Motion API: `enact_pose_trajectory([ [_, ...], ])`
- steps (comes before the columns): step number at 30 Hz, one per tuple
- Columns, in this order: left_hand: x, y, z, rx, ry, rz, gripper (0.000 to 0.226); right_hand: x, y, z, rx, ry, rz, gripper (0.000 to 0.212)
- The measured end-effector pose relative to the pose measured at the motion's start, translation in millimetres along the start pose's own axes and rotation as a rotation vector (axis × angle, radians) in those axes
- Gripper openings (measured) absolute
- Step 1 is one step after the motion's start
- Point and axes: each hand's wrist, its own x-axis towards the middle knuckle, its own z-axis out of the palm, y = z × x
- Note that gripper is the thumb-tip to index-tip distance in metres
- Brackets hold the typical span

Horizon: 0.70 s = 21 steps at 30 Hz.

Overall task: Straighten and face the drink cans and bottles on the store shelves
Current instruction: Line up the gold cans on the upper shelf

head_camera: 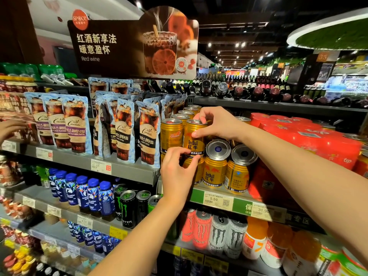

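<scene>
Gold Red Bull cans are stacked two high on a grey shelf [219, 198]. My right hand [216, 123] grips the top rim of an upper gold can [194, 143] whose logo faces me. My left hand [177, 172] holds a lower gold can [197, 172] just beneath it, fingers wrapped around its top. Another upper can [171, 134] stands to the left, turned partly away. Two lower cans [215, 170] [238, 176] stand to the right with nothing stacked on them.
Red shrink-wrapped multipacks [308, 140] sit right of the cans. Coffee pouches [127, 132] fill the shelf to the left. Monster cans [127, 208] and blue bottles [93, 194] stand below. Another person's hand [10, 129] reaches in at far left.
</scene>
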Motion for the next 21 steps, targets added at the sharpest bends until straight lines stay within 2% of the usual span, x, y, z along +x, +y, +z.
enact_pose_trajectory([
  [7,-5.3,-0.1,2.0,0.029,0.032,-0.010,0.025,-0.8,0.8,2.4,-0.034,-0.045,0.007,0.042],
  [10,-6.1,1.0,2.0,0.027,0.021,-0.023,0.025,-2.5,2.8,3.4,-0.034,-0.049,0.008,0.061],
  [14,-7.3,1.3,0.6,0.030,0.010,-0.034,0.025,-3.6,2.3,3.0,-0.058,-0.072,0.027,0.074],
  [18,-7.0,6.8,-3.6,0.029,0.007,0.020,0.024,-11.3,2.0,-8.0,-0.053,-0.075,0.079,0.077],
  [21,-3.8,19.8,-2.8,-0.006,-0.050,0.127,0.021,-20.8,3.0,-28.5,-0.073,-0.069,0.120,0.072],
])
